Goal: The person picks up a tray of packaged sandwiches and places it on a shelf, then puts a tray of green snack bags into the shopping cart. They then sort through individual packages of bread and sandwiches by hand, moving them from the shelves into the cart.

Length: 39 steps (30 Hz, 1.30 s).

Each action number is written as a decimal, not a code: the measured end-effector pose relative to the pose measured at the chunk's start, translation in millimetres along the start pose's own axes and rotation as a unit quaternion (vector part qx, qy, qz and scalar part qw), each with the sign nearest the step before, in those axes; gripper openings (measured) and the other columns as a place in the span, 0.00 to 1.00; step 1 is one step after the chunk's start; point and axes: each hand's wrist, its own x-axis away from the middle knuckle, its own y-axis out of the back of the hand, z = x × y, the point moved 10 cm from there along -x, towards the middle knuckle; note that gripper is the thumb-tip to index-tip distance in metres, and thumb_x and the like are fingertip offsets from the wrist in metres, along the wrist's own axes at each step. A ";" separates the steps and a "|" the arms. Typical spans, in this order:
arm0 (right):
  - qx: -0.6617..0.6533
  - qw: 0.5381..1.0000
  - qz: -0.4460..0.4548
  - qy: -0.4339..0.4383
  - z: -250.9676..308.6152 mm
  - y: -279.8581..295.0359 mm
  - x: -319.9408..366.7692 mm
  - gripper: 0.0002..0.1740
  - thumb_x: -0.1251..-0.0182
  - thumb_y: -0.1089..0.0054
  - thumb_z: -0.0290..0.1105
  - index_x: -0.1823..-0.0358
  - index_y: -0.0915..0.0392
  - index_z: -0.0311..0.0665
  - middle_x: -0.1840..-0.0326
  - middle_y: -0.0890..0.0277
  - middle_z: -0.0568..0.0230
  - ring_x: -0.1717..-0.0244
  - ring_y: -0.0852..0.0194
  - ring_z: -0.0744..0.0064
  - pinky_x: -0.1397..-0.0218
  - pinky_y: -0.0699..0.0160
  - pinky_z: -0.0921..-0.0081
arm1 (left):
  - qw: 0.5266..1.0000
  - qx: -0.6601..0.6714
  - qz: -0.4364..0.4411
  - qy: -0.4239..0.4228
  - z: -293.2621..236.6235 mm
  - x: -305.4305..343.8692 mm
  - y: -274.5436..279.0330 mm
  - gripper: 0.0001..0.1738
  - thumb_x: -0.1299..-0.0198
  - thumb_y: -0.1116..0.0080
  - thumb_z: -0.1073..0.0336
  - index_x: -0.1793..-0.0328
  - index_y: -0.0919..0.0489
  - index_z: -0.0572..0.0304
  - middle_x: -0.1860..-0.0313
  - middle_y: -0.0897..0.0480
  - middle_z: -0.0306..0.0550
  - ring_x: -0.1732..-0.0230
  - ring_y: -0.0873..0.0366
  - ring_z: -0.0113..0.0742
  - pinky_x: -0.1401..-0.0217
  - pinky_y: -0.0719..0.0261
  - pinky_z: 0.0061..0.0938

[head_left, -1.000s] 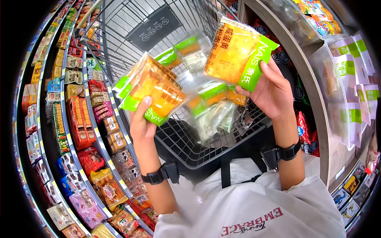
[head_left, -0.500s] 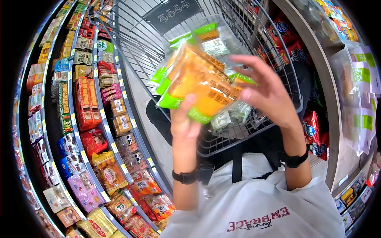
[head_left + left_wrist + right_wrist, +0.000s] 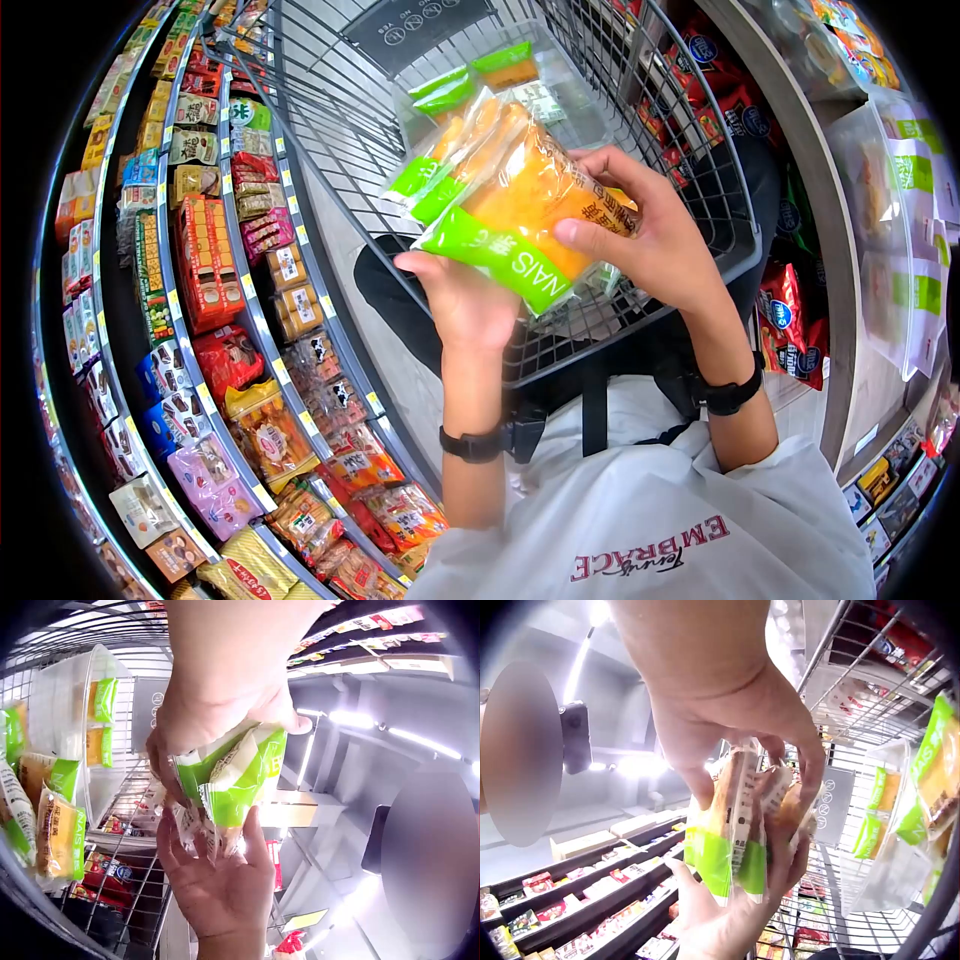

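Several clear-wrapped bread packs (image 3: 535, 195) with green ends are bunched between both hands above the cart. My right hand (image 3: 655, 225) grips them from the right, thumb on the front pack and fingers behind. Under their green ends, my left hand (image 3: 470, 305) supports the bunch, its thumb held out to the left, off the packs. In the right wrist view, the left hand's fingers (image 3: 789, 859) reach up along the back of the packs. The left wrist view shows the stacked green ends (image 3: 240, 776) between the two hands.
A wire shopping cart (image 3: 745, 185) stands in front, with a clear plastic bin (image 3: 590, 105) holding more bread packs (image 3: 505, 65). Other packs (image 3: 60, 836) lie loose beside that bin. Snack shelves (image 3: 290, 370) line the left; a wooden display (image 3: 845, 300) with clear bins stands right.
The hands were apart, each holding bread. They came together; the right hand let go of its pack and now grips the bunch, while the left thumb has come off the front pack.
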 end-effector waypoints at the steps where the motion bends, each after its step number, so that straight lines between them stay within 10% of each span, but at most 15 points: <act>1: -0.014 1.000 -0.015 0.014 0.6 2.3 0.1 0.22 0.43 0.25 0.34 0.52 0.26 0.33 0.56 0.24 0.66 0.53 0.28 0.80 0.48 0.26 0.79 | 1.000 0.000 -0.001 0.001 -0.7 -0.8 1.0 0.61 0.49 0.46 0.21 0.22 0.42 0.61 0.25 0.35 0.51 0.26 0.35 0.48 0.25 0.34 0.47; 15: -0.047 0.993 0.101 -0.040 -2.2 33.4 0.7 0.20 0.38 0.30 0.32 0.47 0.26 0.35 0.37 0.25 0.55 0.38 0.26 0.68 0.33 0.27 0.68 | 0.994 0.103 -0.018 -0.007 -10.8 -9.2 6.5 0.36 0.28 0.52 0.43 0.23 0.39 0.59 0.26 0.32 0.51 0.26 0.34 0.49 0.23 0.38 0.49; 29: -0.081 0.992 0.081 -0.058 -23.3 26.7 3.6 0.22 0.40 0.33 0.25 0.44 0.24 0.35 0.60 0.25 0.71 0.61 0.23 0.81 0.53 0.23 0.79 | 0.992 0.109 0.062 -0.015 -14.9 -7.9 -7.9 0.38 0.28 0.52 0.47 0.20 0.45 0.59 0.21 0.39 0.53 0.22 0.41 0.53 0.21 0.43 0.52; 39: -0.046 0.996 -0.013 -0.081 -22.0 56.1 -5.6 0.17 0.37 0.38 0.27 0.47 0.23 0.34 0.48 0.20 0.62 0.42 0.23 0.72 0.34 0.29 0.73 | 0.991 0.101 0.084 -0.005 -27.0 -13.0 -14.1 0.37 0.27 0.56 0.49 0.17 0.51 0.49 0.17 0.48 0.50 0.18 0.52 0.58 0.26 0.56 0.79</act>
